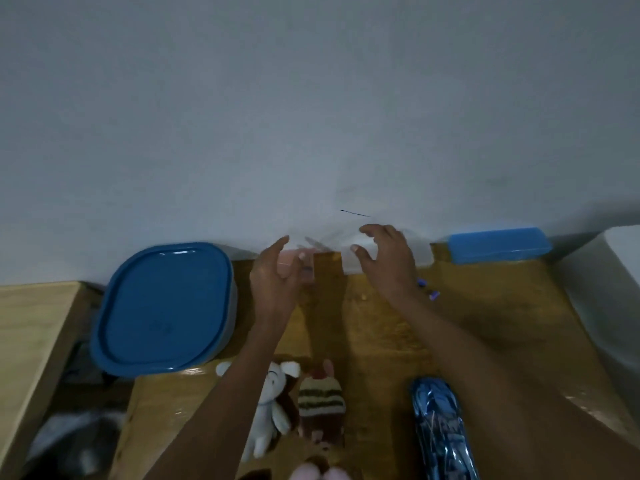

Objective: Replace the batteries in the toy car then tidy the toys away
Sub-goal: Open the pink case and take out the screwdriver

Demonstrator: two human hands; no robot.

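The shiny blue toy car (440, 427) lies lengthwise on the wooden table (381, 334), at the front right under my right forearm. My left hand (277, 275) and my right hand (389, 261) are both stretched to the back of the table by the wall, with fingers spread and nothing gripped. Between them sit a pale pink box (306, 271), against my left thumb, and a white box (424, 259), partly hidden by my right hand. Small purple pieces (427, 289) lie just right of my right wrist; what they are is unclear.
A container with a big blue lid (166, 306) stands at the left. A blue case (498, 244) rests at the back right against the wall. A white plush (273, 407), a striped brown plush (322, 403) and a pink plush (318, 474) lie at the front. A white object (616, 292) borders the right edge.
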